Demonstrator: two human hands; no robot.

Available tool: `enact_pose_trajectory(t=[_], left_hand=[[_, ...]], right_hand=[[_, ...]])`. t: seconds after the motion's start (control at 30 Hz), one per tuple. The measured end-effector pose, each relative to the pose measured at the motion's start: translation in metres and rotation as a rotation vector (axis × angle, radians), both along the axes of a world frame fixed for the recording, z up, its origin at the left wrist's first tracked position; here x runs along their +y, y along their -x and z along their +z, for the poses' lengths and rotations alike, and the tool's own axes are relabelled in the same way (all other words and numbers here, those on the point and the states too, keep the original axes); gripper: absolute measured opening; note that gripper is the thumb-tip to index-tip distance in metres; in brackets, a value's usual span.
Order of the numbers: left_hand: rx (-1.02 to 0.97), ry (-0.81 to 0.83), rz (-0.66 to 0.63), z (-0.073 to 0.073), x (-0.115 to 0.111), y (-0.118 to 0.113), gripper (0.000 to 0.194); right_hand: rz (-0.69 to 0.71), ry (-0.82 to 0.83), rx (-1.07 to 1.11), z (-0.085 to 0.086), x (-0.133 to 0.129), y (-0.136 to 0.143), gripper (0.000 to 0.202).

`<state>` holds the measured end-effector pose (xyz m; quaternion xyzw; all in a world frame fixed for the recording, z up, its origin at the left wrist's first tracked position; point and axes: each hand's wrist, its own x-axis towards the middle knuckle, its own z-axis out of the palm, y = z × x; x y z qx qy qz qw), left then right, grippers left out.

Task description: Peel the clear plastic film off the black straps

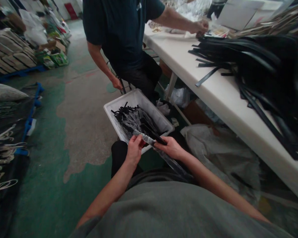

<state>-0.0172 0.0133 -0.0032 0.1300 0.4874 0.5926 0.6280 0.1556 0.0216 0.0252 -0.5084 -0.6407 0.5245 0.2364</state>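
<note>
Over the near edge of a white plastic bin (167,121), my left hand (134,148) pinches the end of a long clear plastic sleeve (147,138). The sleeve runs across to my right hand (173,148) and trails on toward my lap. Closed fingers of my right hand grip a black strap (152,131) together with the sleeve. Whether the strap's tip is inside the sleeve, I cannot tell. Inside the bin lies a heap of black straps in clear sleeves (130,116), their dark ends pointing to the far left.
A large pile of black straps (265,62) hangs over the edge of a white table (213,96) on the right. A co-worker (119,36) sits beyond the bin, one hand on the table. A translucent sack (221,152) lies below; pallets (31,122) with goods stand left.
</note>
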Motion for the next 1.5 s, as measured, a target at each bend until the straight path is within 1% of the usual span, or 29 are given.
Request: enact_pose_trajectory(t=[0.1, 0.2, 0.3, 0.4, 0.43, 0.5, 0.57, 0.6, 0.67, 0.77, 0.83, 0.87, 0.93, 1.0, 1.03, 1.1, 1.2, 1.27, 1.3, 1.33, 1.4, 1.5], left_hand=[[0.158, -0.091, 0.040, -0.001, 0.025, 0.021, 0.036], [0.258, -0.132, 0.077, -0.007, 0.041, 0.041, 0.036], [0.301, -0.138, 0.101, -0.014, 0.044, 0.056, 0.039], [0.337, -0.159, 0.094, -0.022, 0.042, 0.066, 0.043], [0.347, -0.162, 0.088, -0.024, 0.041, 0.068, 0.044], [0.363, -0.158, 0.083, -0.027, 0.039, 0.071, 0.046], [0.375, -0.142, 0.074, -0.030, 0.038, 0.073, 0.046], [0.380, -0.131, 0.068, -0.030, 0.038, 0.073, 0.046], [0.394, -0.108, 0.051, -0.032, 0.037, 0.074, 0.044], [0.468, -0.083, 0.047, -0.034, 0.036, 0.078, 0.040], [0.556, -0.077, 0.059, -0.037, 0.035, 0.084, 0.036], [0.611, -0.077, 0.064, -0.039, 0.035, 0.088, 0.034], [0.727, -0.101, 0.051, -0.040, 0.033, 0.092, 0.028], [0.827, -0.179, -0.016, -0.036, 0.031, 0.087, 0.023], [0.845, -0.234, -0.075, -0.033, 0.029, 0.080, 0.022], [0.806, -0.348, -0.238, -0.022, 0.024, 0.053, 0.024], [0.686, -0.467, -0.567, -0.003, 0.011, -0.007, 0.028], [0.675, -0.505, -0.797, 0.008, 0.001, -0.043, 0.026], [0.682, -0.520, -0.889, 0.012, -0.003, -0.057, 0.024], [0.687, -0.534, -0.954, 0.015, -0.007, -0.067, 0.022], [0.685, -0.553, -1.015, 0.019, -0.013, -0.077, 0.017], [0.652, -0.528, -1.055, 0.026, -0.017, -0.073, 0.014]], right_hand=[[-0.073, 0.083, -0.042, -0.002, 0.010, -0.024, 0.040], [-0.181, 0.143, -0.081, -0.009, 0.004, -0.067, 0.044], [-0.265, 0.244, -0.103, -0.021, -0.022, -0.111, 0.044], [-0.331, 0.323, -0.117, -0.036, -0.057, -0.141, 0.046], [-0.381, 0.324, -0.130, -0.041, -0.068, -0.149, 0.047], [-0.533, 0.298, -0.179, -0.051, -0.085, -0.162, 0.050], [-0.690, 0.277, -0.209, -0.062, -0.095, -0.173, 0.051], [-0.732, 0.279, -0.206, -0.068, -0.097, -0.178, 0.051], [-0.718, 0.314, -0.169, -0.081, -0.096, -0.182, 0.049], [-0.618, 0.378, -0.130, -0.097, -0.093, -0.179, 0.038], [-0.595, 0.405, -0.126, -0.104, -0.093, -0.176, 0.031], [-0.593, 0.412, -0.130, -0.105, -0.095, -0.176, 0.029], [-0.588, 0.423, -0.135, -0.099, -0.102, -0.176, 0.025], [-0.581, 0.402, -0.142, -0.084, -0.107, -0.176, 0.025], [-0.572, 0.375, -0.146, -0.074, -0.109, -0.174, 0.027], [-0.549, 0.295, -0.136, -0.049, -0.108, -0.166, 0.037], [-0.512, 0.176, -0.029, -0.013, -0.097, -0.142, 0.054], [-0.493, 0.126, 0.086, 0.006, -0.088, -0.125, 0.060], [-0.484, 0.111, 0.142, 0.013, -0.084, -0.118, 0.062], [-0.483, 0.099, 0.195, 0.019, -0.080, -0.113, 0.062], [-0.494, 0.093, 0.288, 0.028, -0.075, -0.108, 0.060], [-0.509, 0.119, 0.363, 0.034, -0.071, -0.108, 0.051]])
